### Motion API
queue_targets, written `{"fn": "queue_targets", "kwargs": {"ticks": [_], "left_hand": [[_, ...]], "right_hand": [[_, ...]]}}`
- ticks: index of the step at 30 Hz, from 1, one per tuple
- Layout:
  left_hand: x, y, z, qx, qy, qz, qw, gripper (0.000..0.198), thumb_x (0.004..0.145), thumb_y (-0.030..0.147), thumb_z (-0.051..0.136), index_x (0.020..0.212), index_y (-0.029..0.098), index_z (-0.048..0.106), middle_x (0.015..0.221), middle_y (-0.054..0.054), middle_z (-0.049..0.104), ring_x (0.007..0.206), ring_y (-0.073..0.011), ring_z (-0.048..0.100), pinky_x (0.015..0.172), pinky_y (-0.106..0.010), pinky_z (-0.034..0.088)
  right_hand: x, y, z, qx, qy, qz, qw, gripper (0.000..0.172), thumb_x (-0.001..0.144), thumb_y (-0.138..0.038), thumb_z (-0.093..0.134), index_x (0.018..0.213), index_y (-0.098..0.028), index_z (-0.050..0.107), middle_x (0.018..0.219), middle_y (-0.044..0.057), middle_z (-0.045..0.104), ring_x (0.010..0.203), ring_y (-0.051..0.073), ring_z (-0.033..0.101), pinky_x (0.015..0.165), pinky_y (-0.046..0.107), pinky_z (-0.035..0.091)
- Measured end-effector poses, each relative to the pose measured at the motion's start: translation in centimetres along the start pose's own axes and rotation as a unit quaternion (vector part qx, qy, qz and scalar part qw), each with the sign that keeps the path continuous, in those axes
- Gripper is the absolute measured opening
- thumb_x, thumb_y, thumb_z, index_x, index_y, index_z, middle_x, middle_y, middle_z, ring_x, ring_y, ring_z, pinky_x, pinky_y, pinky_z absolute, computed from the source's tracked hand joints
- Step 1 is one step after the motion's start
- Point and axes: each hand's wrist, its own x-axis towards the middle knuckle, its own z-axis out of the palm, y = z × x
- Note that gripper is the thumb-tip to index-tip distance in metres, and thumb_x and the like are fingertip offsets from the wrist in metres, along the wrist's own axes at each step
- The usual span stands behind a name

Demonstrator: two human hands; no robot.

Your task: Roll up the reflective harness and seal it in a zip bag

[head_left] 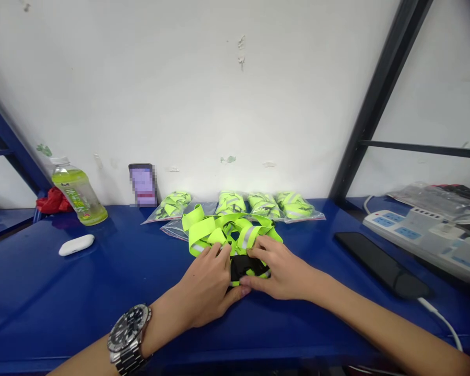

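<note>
Under your hands the straps [227, 230] are woven neon cloth with dull grey reflective bands. Your watch [128, 330] is polished metal. The table [102, 292] is smooth, glossy blue.

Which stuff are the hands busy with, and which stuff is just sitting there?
Busy with: left hand and right hand on the yellow strap and its black buckle; bagged straps behind.

Just sitting: drink bottle, white case, black phone, power strip.

Both hands [245, 274] on neon straps [229, 232]
</note>
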Motion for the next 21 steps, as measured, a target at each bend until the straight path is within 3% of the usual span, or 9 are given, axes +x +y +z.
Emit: {"fn": "queue_targets", "kwargs": {"ticks": [2, 5, 8, 12, 15, 18, 21], "left_hand": [[0.3, -0.3, 0.3, 0.024, -0.015, 0.023, 0.999, 0.052, 0.095, 0.052, 0.038, 0.1, 0.007, 0.062, 0.09, -0.014, 0.056, 0.086, -0.0274, 0.052, 0.076, -0.042, 0.047], [0.5, -1.1, 1.1, 0.031, -0.009, 0.023, 0.999, 0.051, 0.095, 0.051, 0.039, 0.099, 0.006, 0.061, 0.088, -0.014, 0.056, 0.084, -0.0261, 0.053, 0.071, -0.038, 0.047], [0.6, -1.8, 1.5, -0.049, -0.004, -0.013, 0.999, 0.047, 0.097, 0.048, 0.035, 0.095, 0.009, 0.062, 0.091, -0.011, 0.055, 0.077, -0.0202, 0.053, 0.067, -0.033, 0.046], [1.2, -2.1, 0.9, -0.164, -0.004, -0.059, 0.985, 0.049, 0.098, 0.048, 0.033, 0.076, 0.014, 0.06, 0.087, -0.006, 0.054, 0.074, -0.0156, 0.053, 0.067, -0.029, 0.044], [1.8, -2.1, 0.4, -0.224, -0.002, -0.081, 0.971, 0.049, 0.1, 0.044, 0.027, 0.075, 0.015, 0.057, 0.079, -0.003, 0.053, 0.073, -0.0147, 0.052, 0.069, -0.029, 0.043], [2.0, -2.3, 0.8, -0.272, 0.008, -0.106, 0.956, 0.048, 0.102, 0.041, 0.02, 0.077, 0.017, 0.053, 0.071, 0.0, 0.052, 0.069, -0.014, 0.049, 0.07, -0.03, 0.042], [2.0, -2.3, 1.9, -0.261, 0.042, -0.132, 0.955, 0.039, 0.101, 0.04, 0.024, 0.08, 0.018, 0.048, 0.074, 0.001, 0.05, 0.068, -0.0141, 0.045, 0.067, -0.03, 0.041]], "right_hand": [[-0.6, 0.1, -0.4, 0.002, -0.026, -0.026, 0.999, 0.047, 0.083, -0.052, 0.062, 0.109, -0.013, 0.059, 0.098, 0.011, 0.056, 0.089, 0.023, 0.054, 0.075, 0.035, 0.048], [-0.9, 0.3, -0.3, -0.057, -0.038, -0.047, 0.997, 0.033, 0.092, -0.034, 0.053, 0.116, -0.012, 0.055, 0.101, 0.013, 0.056, 0.095, 0.025, 0.054, 0.078, 0.038, 0.048], [-0.4, 0.5, -0.3, -0.043, -0.033, -0.018, 0.998, 0.02, 0.095, -0.025, 0.046, 0.105, -0.014, 0.06, 0.094, 0.011, 0.056, 0.091, 0.023, 0.054, 0.077, 0.037, 0.046], [0.6, 0.5, -1.1, 0.028, -0.028, 0.029, 0.999, 0.019, 0.094, -0.025, 0.048, 0.086, -0.018, 0.063, 0.087, 0.007, 0.055, 0.089, 0.021, 0.053, 0.078, 0.035, 0.044], [1.2, 0.5, -1.5, 0.084, -0.024, 0.073, 0.994, 0.016, 0.093, -0.027, 0.05, 0.084, -0.02, 0.062, 0.075, 0.002, 0.056, 0.076, 0.018, 0.055, 0.068, 0.029, 0.041], [1.6, 0.3, -1.2, 0.126, -0.004, 0.137, 0.983, 0.011, 0.094, -0.03, 0.048, 0.093, -0.021, 0.054, 0.057, -0.006, 0.048, 0.052, 0.014, 0.047, 0.054, 0.025, 0.033], [1.8, 0.3, -0.2, 0.107, 0.008, 0.137, 0.985, 0.013, 0.097, -0.029, 0.041, 0.088, -0.022, 0.047, 0.056, -0.007, 0.044, 0.048, 0.013, 0.043, 0.05, 0.025, 0.03]]}}
